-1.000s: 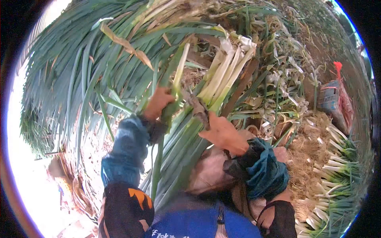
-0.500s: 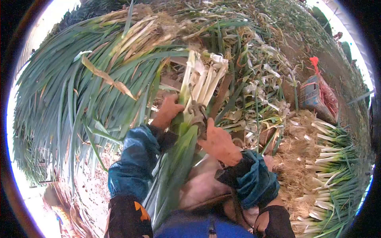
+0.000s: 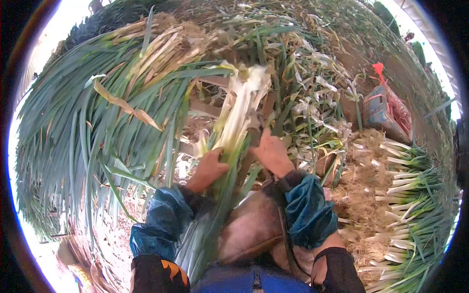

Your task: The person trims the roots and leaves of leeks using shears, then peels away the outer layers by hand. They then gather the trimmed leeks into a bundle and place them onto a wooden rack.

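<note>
A bunch of leeks [image 3: 239,105] slants up from my lap, with its white stalks and blurred root ends pointing away from me. My left hand [image 3: 209,170] is closed around the stalks where they turn green. To the right of the bunch, my right hand [image 3: 272,154] grips what looks like an air gun [image 3: 253,128], grey and mostly hidden by the fingers and leeks. A dark hose [image 3: 285,237] runs down from that hand beside my forearm. The long green leaves [image 3: 202,244] trail between my arms.
A large heap of untrimmed leeks [image 3: 63,127] lies at the left. Stripped skins [image 3: 322,107] cover the ground ahead. Cleaned leeks [image 3: 405,205] lie in a row at the right, below a box with red ties [image 3: 386,115]. Wooden slats [image 3: 205,108] show behind the bunch.
My left hand has slid down towards me along the stalks. My right hand has moved up a little, and the leeks' white ends have become blurred.
</note>
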Motion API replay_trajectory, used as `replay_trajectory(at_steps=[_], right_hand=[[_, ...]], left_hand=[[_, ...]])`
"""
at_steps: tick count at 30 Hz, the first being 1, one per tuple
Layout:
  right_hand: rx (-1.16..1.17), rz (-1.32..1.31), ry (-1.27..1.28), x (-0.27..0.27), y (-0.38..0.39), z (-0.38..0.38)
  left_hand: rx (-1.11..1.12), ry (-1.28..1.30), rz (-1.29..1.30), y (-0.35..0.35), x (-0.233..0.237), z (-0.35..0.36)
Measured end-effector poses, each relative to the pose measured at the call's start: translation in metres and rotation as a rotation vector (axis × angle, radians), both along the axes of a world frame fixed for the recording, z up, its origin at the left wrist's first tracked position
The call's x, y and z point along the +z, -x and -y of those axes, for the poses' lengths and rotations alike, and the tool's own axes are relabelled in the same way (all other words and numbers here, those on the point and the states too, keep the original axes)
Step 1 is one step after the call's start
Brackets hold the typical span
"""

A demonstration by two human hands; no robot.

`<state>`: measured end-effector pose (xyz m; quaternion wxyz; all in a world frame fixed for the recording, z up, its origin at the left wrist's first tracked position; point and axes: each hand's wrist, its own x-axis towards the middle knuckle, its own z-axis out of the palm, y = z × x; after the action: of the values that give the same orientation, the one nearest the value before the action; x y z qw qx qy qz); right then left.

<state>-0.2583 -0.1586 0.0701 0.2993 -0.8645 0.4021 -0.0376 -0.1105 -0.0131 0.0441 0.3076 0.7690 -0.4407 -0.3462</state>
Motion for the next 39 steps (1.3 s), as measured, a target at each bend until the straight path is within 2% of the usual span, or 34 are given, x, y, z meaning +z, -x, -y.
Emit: replay_trajectory(at_steps=[2,4,5,6,7,8,9,12,14,18,20,23,26,29,32,33,34,35,36,39], right_hand=[[0.018,0.015,0.029,-0.005,-0.003,-0.001],[0.088,0.021,0.030,0.013,-0.004,-0.012],[0.120,0.058,-0.030,0.011,-0.005,-0.018],[0.113,0.021,-0.056,0.008,-0.005,-0.018],[0.106,-0.016,-0.083,0.004,-0.004,-0.017],[0.100,-0.051,-0.106,0.002,-0.004,-0.015],[0.092,-0.047,-0.190,0.004,-0.003,-0.012],[0.164,0.000,-0.146,0.009,-0.002,-0.020],[0.160,-0.046,-0.213,0.014,-0.008,-0.023],[0.213,-0.013,-0.198,0.016,-0.013,-0.026],[0.265,-0.001,-0.217,0.019,-0.016,-0.035],[0.345,-0.041,-0.286,0.029,-0.027,-0.058],[0.408,-0.063,-0.320,0.018,-0.033,-0.072],[0.397,-0.037,-0.300,0.005,-0.031,-0.075],[0.354,0.032,-0.290,0.023,-0.023,-0.070],[0.331,0.052,-0.307,0.032,-0.019,-0.064],[0.307,0.067,-0.326,0.036,-0.016,-0.060],[0.277,0.038,-0.286,0.035,-0.013,-0.056],[0.247,0.001,-0.245,0.033,-0.011,-0.051],[0.116,-0.039,-0.253,0.020,-0.003,-0.030]], left_hand=[[-0.005,0.054,-0.003,0.000,-0.001,-0.006],[-0.026,0.131,0.027,-0.003,0.005,-0.004],[-0.041,-0.107,0.005,-0.010,0.016,0.005],[-0.111,-0.157,0.023,-0.027,0.006,0.015],[-0.092,-0.056,0.245,-0.047,-0.014,0.022],[-0.031,0.217,0.358,-0.074,-0.046,0.025],[0.018,0.328,0.451,-0.085,-0.024,0.026],[0.270,-0.015,0.629,-0.154,-0.067,0.017],[0.424,-0.254,0.740,-0.189,-0.099,0.009],[0.416,-0.241,0.751,-0.191,-0.112,-0.006],[0.380,-0.243,0.709,-0.180,-0.096,-0.009],[0.149,-0.209,0.339,-0.157,-0.072,-0.023],[0.115,0.023,-0.345,-0.117,-0.030,-0.052],[0.197,-0.206,-0.230,-0.107,0.012,-0.069],[0.047,-0.057,-0.406,-0.154,-0.020,-0.071],[-0.223,0.022,0.034,-0.161,0.006,-0.051],[-0.385,0.139,0.528,-0.169,0.032,-0.032],[-0.278,0.233,0.842,-0.186,0.044,-0.011],[-0.238,0.299,0.880,-0.206,0.067,0.019],[-0.235,0.618,0.503,-0.283,0.159,0.139]])
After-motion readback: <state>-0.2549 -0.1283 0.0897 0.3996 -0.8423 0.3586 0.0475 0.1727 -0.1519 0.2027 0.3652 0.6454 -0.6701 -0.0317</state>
